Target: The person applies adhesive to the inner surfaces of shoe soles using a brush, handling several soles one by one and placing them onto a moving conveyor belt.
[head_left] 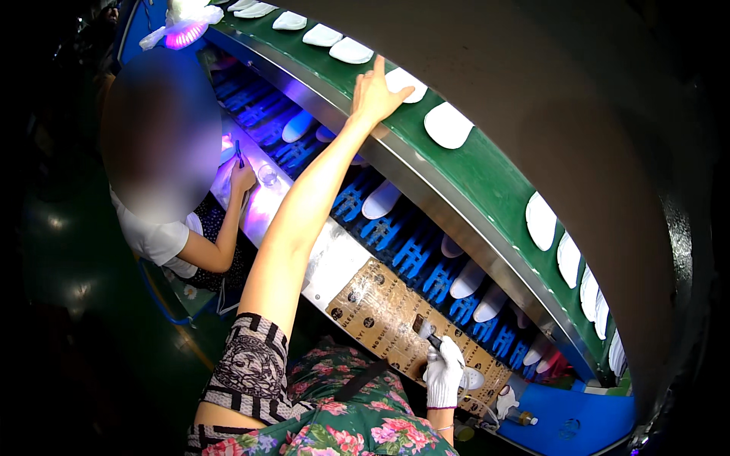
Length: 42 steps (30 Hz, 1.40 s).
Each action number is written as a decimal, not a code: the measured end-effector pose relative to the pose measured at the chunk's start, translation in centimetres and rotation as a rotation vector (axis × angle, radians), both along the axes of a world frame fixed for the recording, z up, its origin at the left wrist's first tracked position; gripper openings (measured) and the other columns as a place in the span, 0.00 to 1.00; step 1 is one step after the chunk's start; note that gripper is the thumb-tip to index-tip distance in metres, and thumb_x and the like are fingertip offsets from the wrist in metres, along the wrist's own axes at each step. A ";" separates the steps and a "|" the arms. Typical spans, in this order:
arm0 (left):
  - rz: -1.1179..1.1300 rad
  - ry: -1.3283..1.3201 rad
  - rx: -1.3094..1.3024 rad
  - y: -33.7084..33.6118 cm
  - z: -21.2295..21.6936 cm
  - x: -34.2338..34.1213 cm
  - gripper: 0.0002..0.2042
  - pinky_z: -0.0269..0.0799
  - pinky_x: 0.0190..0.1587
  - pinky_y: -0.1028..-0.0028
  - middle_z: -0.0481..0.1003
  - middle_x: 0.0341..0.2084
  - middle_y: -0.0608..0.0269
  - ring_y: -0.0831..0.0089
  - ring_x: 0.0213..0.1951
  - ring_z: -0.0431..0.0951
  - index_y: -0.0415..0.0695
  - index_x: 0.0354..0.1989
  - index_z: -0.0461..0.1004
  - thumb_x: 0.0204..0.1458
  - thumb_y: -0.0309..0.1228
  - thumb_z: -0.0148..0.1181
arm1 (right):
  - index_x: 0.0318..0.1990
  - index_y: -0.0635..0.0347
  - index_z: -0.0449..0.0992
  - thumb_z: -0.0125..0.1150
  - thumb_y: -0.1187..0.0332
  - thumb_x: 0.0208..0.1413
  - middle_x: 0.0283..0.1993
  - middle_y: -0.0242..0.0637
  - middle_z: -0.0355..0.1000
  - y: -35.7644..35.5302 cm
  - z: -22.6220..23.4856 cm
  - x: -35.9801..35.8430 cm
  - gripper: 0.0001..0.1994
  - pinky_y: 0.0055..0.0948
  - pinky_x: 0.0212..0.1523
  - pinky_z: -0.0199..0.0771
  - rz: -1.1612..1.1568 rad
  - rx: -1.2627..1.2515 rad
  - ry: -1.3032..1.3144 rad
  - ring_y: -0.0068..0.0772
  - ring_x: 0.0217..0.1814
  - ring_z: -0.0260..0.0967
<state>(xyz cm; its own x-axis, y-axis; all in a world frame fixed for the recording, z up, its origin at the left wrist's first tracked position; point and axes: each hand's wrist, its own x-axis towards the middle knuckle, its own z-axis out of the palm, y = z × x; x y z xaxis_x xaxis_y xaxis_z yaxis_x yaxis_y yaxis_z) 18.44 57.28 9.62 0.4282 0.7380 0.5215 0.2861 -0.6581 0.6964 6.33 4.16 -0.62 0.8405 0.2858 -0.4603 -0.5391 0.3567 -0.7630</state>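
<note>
My bare left hand reaches far forward to the green conveyor belt. Its index finger and thumb are spread at the near edge of a white shoe sole; whether they press on it I cannot tell. My right hand, in a white knitted glove, is closed round the dark handle of a brush, bristles pointing away over the cardboard-covered worktop. Beside the glove lies a white sole-like piece, partly covered by the hand.
More white soles lie along the belt. Below it, blue racks hold several soles under a metal edge. A co-worker sits at left under purple light, holding a thin tool. A small bottle lies at lower right.
</note>
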 end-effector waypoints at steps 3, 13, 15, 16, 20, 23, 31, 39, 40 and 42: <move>0.283 -0.005 0.165 1.2 1.9 -1.5 0.30 0.63 0.55 0.55 0.71 0.53 0.46 0.49 0.54 0.66 0.40 0.58 0.69 0.49 0.43 0.64 | 0.44 0.69 0.75 0.65 0.73 0.54 0.38 0.41 0.74 -0.6 -0.2 -0.1 0.12 0.28 0.33 0.71 -0.020 -0.038 0.008 0.33 0.32 0.72; 0.246 0.097 0.146 4.6 1.6 -10.4 0.07 0.71 0.46 0.60 0.73 0.41 0.53 0.51 0.42 0.74 0.42 0.35 0.74 0.48 0.28 0.62 | 0.44 0.67 0.76 0.65 0.74 0.53 0.39 0.39 0.75 -0.9 -1.0 -0.1 0.12 0.28 0.37 0.71 -0.025 -0.025 0.024 0.32 0.35 0.73; 0.184 -0.107 0.212 3.2 0.5 -13.0 0.08 0.73 0.42 0.62 0.71 0.37 0.51 0.52 0.39 0.74 0.39 0.33 0.72 0.48 0.28 0.64 | 0.45 0.67 0.76 0.65 0.74 0.53 0.39 0.40 0.75 -0.5 -0.9 0.0 0.12 0.28 0.37 0.71 -0.017 -0.006 0.003 0.32 0.36 0.73; 0.167 -0.207 0.262 2.2 -0.1 -14.3 0.09 0.73 0.41 0.63 0.71 0.35 0.51 0.55 0.39 0.74 0.38 0.33 0.71 0.48 0.28 0.65 | 0.45 0.67 0.76 0.65 0.74 0.53 0.39 0.40 0.75 -0.4 -0.5 -0.1 0.12 0.28 0.37 0.71 0.005 0.005 -0.001 0.32 0.36 0.72; 0.104 -0.547 0.129 -2.6 -2.1 -21.4 0.08 0.72 0.42 0.76 0.69 0.40 0.60 0.73 0.39 0.72 0.40 0.36 0.70 0.51 0.21 0.62 | 0.45 0.68 0.75 0.64 0.73 0.54 0.40 0.42 0.76 -0.5 0.0 0.3 0.12 0.29 0.35 0.70 0.037 0.055 0.017 0.32 0.35 0.71; 0.204 -0.617 0.131 -7.8 -1.5 -27.3 0.09 0.69 0.49 0.75 0.70 0.48 0.59 0.72 0.46 0.70 0.39 0.42 0.67 0.53 0.17 0.54 | 0.45 0.68 0.75 0.64 0.73 0.54 0.40 0.43 0.76 -0.8 0.8 0.6 0.13 0.28 0.34 0.70 0.078 0.104 0.006 0.32 0.34 0.71; 0.227 -0.783 -0.282 -15.6 -2.7 -31.7 0.10 0.70 0.49 0.74 0.74 0.41 0.61 0.74 0.43 0.74 0.40 0.46 0.71 0.63 0.31 0.47 | 0.47 0.67 0.73 0.62 0.73 0.56 0.44 0.44 0.74 -2.3 4.0 0.3 0.13 0.28 0.36 0.70 0.153 0.204 -0.057 0.32 0.38 0.70; -0.636 -0.323 -1.240 -30.4 -8.1 -23.7 0.07 0.76 0.35 0.78 0.78 0.33 0.65 0.80 0.32 0.78 0.41 0.42 0.76 0.61 0.30 0.55 | 0.38 0.64 0.78 0.63 0.78 0.51 0.43 0.43 0.77 -2.3 9.1 -2.0 0.06 0.31 0.41 0.77 0.193 0.243 -0.182 0.35 0.43 0.75; -0.662 -0.248 -1.377 -32.5 -8.8 -23.0 0.07 0.77 0.36 0.78 0.78 0.33 0.65 0.80 0.34 0.79 0.41 0.40 0.76 0.61 0.31 0.55 | 0.36 0.64 0.78 0.63 0.78 0.50 0.43 0.43 0.77 -2.3 9.4 -2.2 0.06 0.30 0.40 0.77 0.227 0.232 -0.196 0.34 0.43 0.75; -0.735 -0.196 -1.507 -35.9 -11.8 -22.5 0.10 0.79 0.38 0.75 0.79 0.34 0.60 0.76 0.34 0.81 0.40 0.46 0.75 0.62 0.30 0.50 | 0.35 0.65 0.78 0.62 0.80 0.50 0.41 0.41 0.77 -2.5 10.5 -2.5 0.04 0.26 0.40 0.76 0.281 0.203 -0.204 0.30 0.39 0.74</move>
<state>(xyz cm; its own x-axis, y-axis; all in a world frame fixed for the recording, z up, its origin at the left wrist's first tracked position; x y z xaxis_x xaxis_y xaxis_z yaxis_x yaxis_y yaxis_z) -4.03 21.43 -2.16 0.9021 0.2804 -0.3280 0.0829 0.6333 0.7695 3.81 1.69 9.87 0.7848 0.5856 -0.2030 -0.4821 0.3709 -0.7937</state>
